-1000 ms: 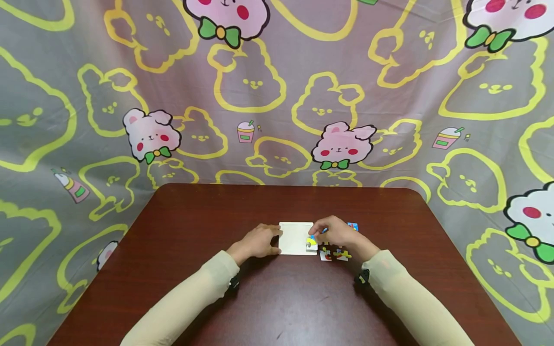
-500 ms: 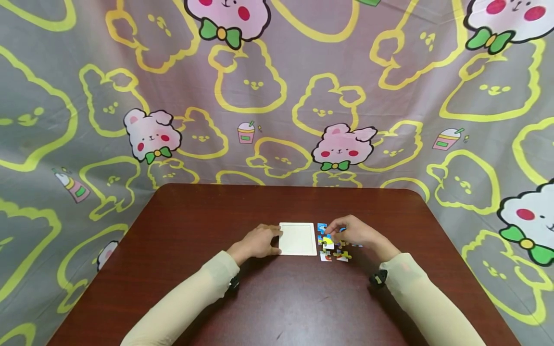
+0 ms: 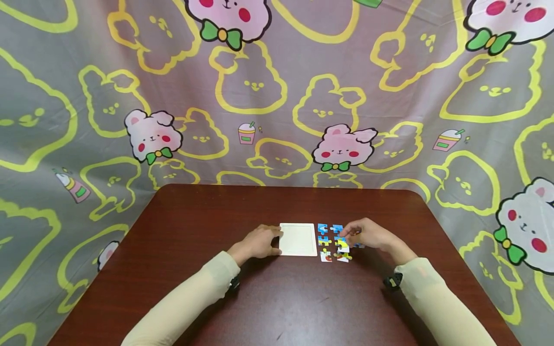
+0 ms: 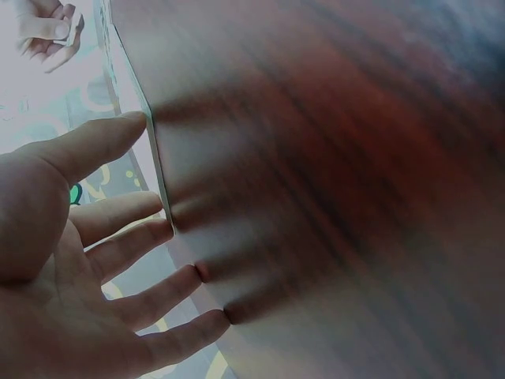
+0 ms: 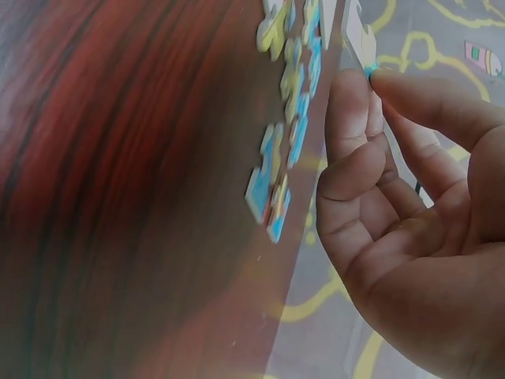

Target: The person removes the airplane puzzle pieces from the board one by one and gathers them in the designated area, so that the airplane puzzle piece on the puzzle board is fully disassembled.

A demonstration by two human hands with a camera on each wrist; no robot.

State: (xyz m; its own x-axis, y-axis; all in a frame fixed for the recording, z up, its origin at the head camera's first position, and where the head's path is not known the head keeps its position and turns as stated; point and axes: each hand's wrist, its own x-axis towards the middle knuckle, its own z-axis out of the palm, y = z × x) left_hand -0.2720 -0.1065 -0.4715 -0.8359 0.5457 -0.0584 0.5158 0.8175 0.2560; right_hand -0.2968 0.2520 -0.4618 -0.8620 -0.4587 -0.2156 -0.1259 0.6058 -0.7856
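Note:
A square white tray point(image 3: 298, 239) lies flat on the table. My left hand point(image 3: 258, 241) touches its left edge. In the left wrist view the fingers of that hand point(image 4: 71, 237) are extended, their tips at the thin edge of the tray. To the tray's right my right hand point(image 3: 370, 234) pinches a jigsaw puzzle piece point(image 3: 343, 247), yellow, blue and white, between thumb and fingers. The right wrist view shows this piece point(image 5: 360, 35) raised above the tabletop. Loose jigsaw pieces, such as a blue one point(image 3: 322, 228), lie beneath and beside the right hand, which partly hides some.
The dark brown wooden table point(image 3: 277, 298) reaches back to a grey curtain point(image 3: 277, 86) printed with cartoon animals. More loose puzzle pieces point(image 5: 264, 181) lie flat on the tabletop in the right wrist view.
My right hand has moved right, carrying the pinched puzzle piece from over the tray's right edge to above the loose pieces. The left hand and the tray have stayed in place.

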